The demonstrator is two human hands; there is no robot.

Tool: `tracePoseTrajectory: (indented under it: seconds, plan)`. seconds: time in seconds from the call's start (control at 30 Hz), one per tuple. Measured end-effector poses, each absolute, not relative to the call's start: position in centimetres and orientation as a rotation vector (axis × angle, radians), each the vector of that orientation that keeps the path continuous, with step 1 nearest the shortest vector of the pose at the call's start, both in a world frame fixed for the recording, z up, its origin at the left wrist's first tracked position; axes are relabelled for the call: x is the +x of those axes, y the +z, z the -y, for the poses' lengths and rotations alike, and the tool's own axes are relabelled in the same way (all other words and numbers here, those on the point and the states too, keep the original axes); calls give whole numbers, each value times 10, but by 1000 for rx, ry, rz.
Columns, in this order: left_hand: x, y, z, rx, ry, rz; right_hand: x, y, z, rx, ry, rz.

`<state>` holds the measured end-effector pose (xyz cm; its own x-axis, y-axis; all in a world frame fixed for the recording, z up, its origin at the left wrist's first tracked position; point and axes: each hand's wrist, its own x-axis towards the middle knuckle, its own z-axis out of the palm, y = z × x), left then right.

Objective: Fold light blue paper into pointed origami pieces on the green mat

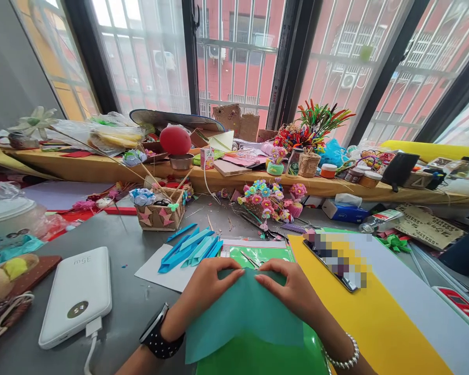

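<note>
A sheet of teal paper [250, 307] is held up between both hands above a green folder [238, 359]. My left hand [214, 281] pinches its top edge between thumb and fingers. Close beside it, my right hand [285, 284] pinches the same edge, and the sheet bends a little along its middle. Folded blue paper strips [195, 247] lie in a pile on white paper [156, 271] beyond my left hand. Scissors [250, 258] rest just past my fingertips, partly hidden by the hands.
A white power bank [78, 297] with a cable lies at left. To the right, a phone [330, 265] rests on yellow paper [375, 317]. Farther back stand a decorated cardboard box [160, 216] and colourful craft flowers [263, 200]. The crowded window ledge [234, 182] runs behind.
</note>
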<state>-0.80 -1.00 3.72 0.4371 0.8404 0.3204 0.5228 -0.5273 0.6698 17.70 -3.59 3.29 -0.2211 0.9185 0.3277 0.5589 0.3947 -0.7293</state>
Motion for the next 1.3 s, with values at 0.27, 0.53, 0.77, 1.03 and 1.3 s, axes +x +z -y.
tracePoseTrajectory:
  seconds: [0.27, 0.53, 0.77, 1.03, 1.3]
  plan:
    - [-10, 36, 9, 2166, 886, -1212, 182, 49, 44, -1218, 803, 1887]
    - [-12, 37, 6, 2129, 838, -1174, 191, 44, 35, -1359, 699, 1876]
    - [-12, 42, 5, 2059, 612, -1115, 190, 32, 29, -1392, 342, 1955]
    - [-4, 28, 12, 2298, 852, -1129, 161, 16, 39, -1254, 259, 2030]
    - [11, 34, 35, 2807, 1520, -1209, 152, 25, 48, -1104, -103, 1855]
